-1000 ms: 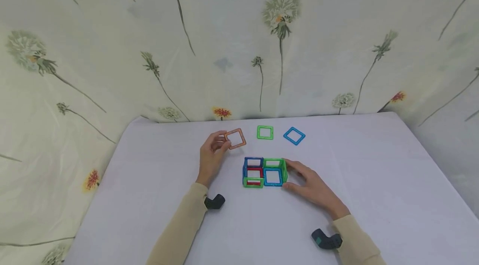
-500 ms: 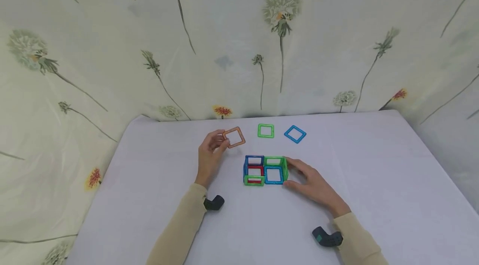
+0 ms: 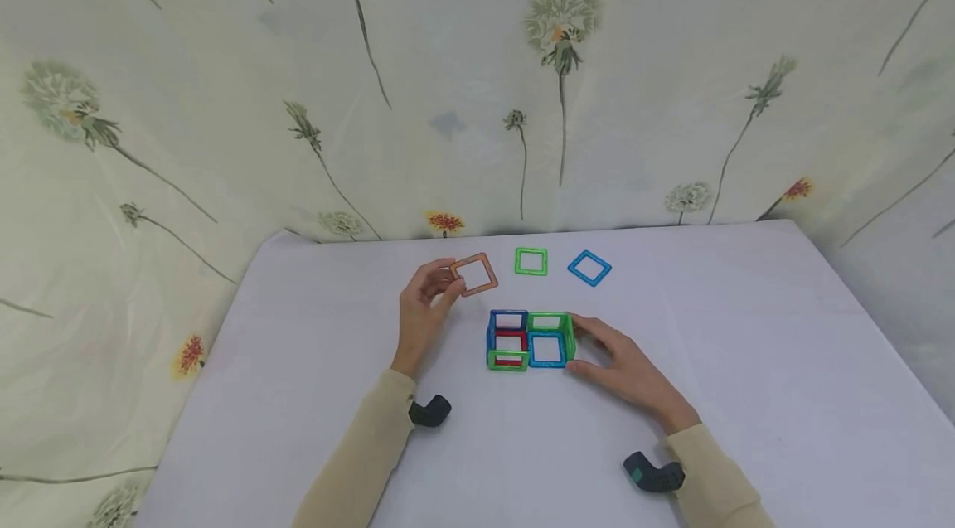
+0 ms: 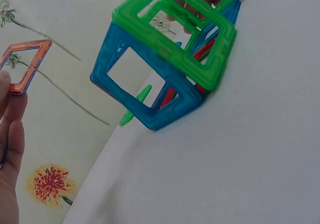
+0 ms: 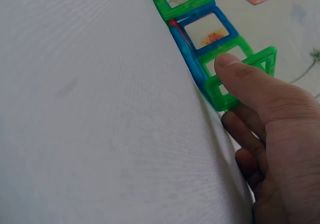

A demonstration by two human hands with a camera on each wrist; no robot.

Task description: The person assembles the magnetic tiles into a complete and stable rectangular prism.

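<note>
Seemingly, panel-adding is proceeding; the left hand (image 3: pixel 424 304) is pinching the orange square (image 3: pixel 491 269) near the tile structure (image 3: pixel 527 342); the right hand (image 3: pixel 622 366) is gripping that structure's green end (image 3: pixel 570 339); joining is probably requiring edge alignment.

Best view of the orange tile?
Head: the orange tile shows almost whole, the left hand hiding a bit of one side. Left wrist: cropped by the left border. Right wrist: only part, at the top border.

Left grip (image 3: pixel 421 308) in a pinch, right grip (image 3: pixel 628 370) in a wider curve.
</note>
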